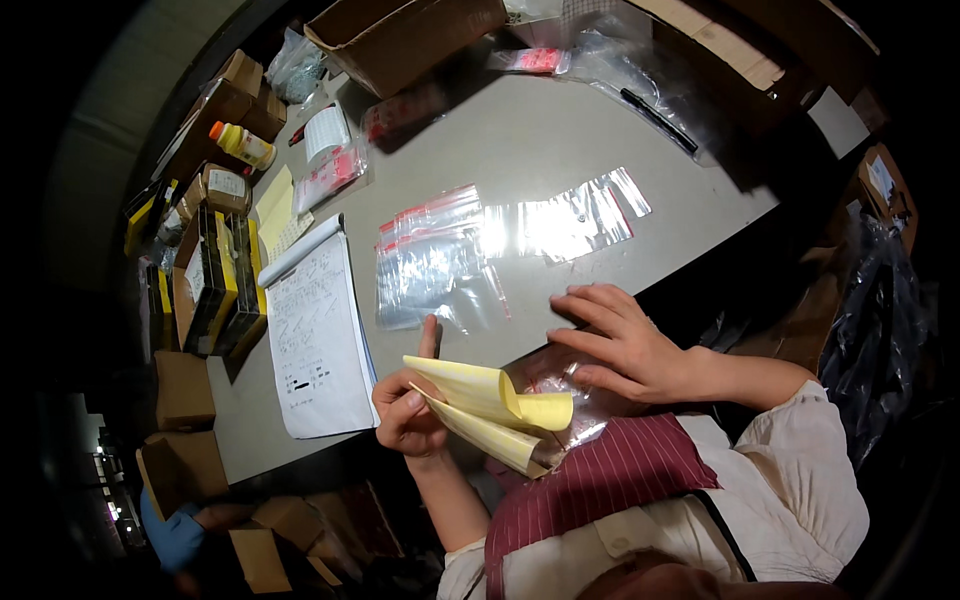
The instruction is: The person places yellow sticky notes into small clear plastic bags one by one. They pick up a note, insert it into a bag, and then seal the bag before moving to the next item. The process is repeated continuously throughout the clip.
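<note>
Several curled yellow paper sheets (465, 388) are pinched between the thumb and fingers of my left hand (410, 412), whose index finger points up and away from them. My right hand (630, 350) is open at the table's near edge, fingers spread, with nothing visible in it. Just below its fingers, crinkled clear plastic (588, 425) lies close to my lap, partly hidden by the sheets. Ahead of my hands, an overlapping stack of clear zip bags (430, 265) with red strips lies flat. More clear bags (575, 222) are spread to its right.
A handwritten notepad (315, 340) lies left on the grey table (500, 130). Beyond it are a bottle with an orange cap (242, 145) and yellow-and-black boxes (215, 270). A cardboard box (400, 40) and a black marker (658, 120) lie farther back. A blue-gloved hand (172, 535) shows lower left.
</note>
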A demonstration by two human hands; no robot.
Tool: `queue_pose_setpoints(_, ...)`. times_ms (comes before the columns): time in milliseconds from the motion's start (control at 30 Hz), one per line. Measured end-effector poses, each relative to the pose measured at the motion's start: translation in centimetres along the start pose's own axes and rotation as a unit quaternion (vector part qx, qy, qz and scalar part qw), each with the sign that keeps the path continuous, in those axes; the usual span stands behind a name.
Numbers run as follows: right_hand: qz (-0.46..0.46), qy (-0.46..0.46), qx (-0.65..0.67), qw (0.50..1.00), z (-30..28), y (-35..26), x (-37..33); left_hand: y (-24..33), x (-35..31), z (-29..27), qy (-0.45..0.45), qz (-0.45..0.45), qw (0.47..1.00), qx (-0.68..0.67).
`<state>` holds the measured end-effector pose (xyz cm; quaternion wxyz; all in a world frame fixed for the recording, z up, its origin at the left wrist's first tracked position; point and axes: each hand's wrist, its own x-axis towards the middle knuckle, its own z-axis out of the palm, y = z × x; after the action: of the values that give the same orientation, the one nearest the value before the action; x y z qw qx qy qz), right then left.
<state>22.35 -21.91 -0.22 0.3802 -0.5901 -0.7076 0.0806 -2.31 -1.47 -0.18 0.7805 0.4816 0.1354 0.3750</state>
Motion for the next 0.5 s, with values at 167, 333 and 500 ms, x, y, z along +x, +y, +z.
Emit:
queue_pose_setpoints(167,0.020,0.051,-0.167,0.985,-4.5,4.3,3.8,0.2,-0.4,-0.2,0.006,0.007,0.999,-0.038)
queue_pose_setpoints(333,0.082,-0.132,-0.338,0.928,-4.7,8.0,4.7,0.1,-0.3,0.2,0.043,0.008,0.996,-0.072)
queue_pose_setpoints(500,0.063,-0.193,-0.309,0.929,-5.2,7.4,3.5,-0.7,0.1,-1.3,-0.016,0.057,0.992,-0.107)
